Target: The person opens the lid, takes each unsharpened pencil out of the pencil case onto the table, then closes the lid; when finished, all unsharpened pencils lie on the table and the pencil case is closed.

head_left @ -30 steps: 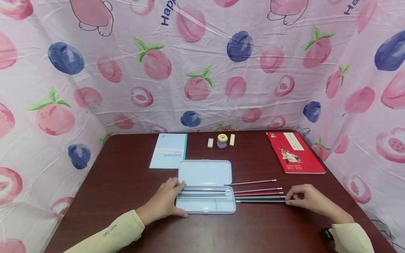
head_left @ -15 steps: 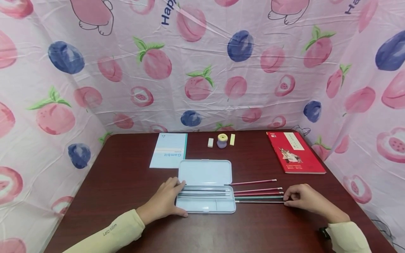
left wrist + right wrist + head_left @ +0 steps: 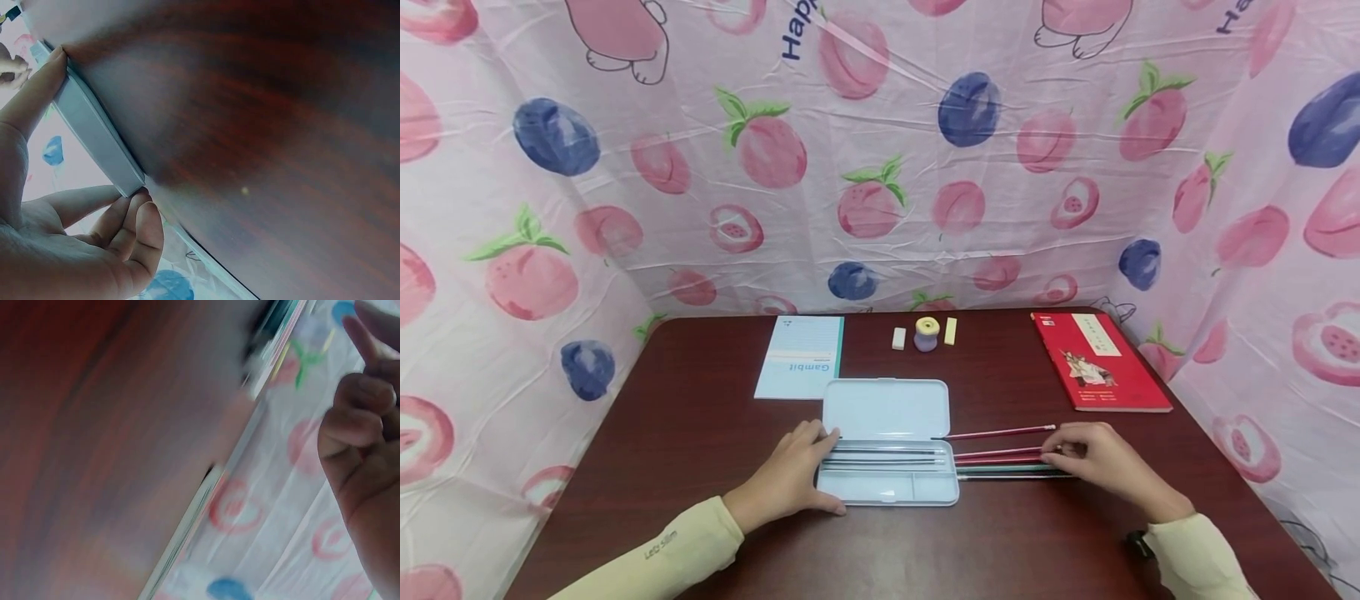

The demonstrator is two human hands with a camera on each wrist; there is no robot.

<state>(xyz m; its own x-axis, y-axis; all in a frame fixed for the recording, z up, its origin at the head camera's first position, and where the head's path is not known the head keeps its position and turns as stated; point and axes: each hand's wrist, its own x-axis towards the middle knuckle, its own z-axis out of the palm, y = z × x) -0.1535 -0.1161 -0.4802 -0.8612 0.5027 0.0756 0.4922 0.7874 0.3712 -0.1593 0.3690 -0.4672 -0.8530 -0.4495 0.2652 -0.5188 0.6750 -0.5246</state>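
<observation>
A pale blue pencil case point(image 3: 886, 408) lies open on the table with several pencils in its long compartment. My left hand point(image 3: 786, 479) grips its left end, thumb at the near side and fingers at the far side. The left wrist view shows the case's end wall point(image 3: 100, 134) between thumb and fingers. To the right of the case lie a separate red pencil point(image 3: 1000, 433), more red pencils, a teal pencil point(image 3: 1000, 468) and a dark pencil point(image 3: 1007, 477). My right hand point(image 3: 1108, 467) hovers over their eraser ends, fingers bent, with nothing visible between the fingertips.
Behind the case are a white eraser point(image 3: 898, 338), a yellow and purple round sharpener-like item point(image 3: 927, 335) and a small yellow block point(image 3: 951, 332). A notebook point(image 3: 797, 358) lies at back left, a red book point(image 3: 1101, 362) at back right. A patterned curtain surrounds the table.
My right hand has let go of the dark pencil's end, which it nudged slightly left, and moved left and farther back over the pencils. My left hand and the case have stayed put.
</observation>
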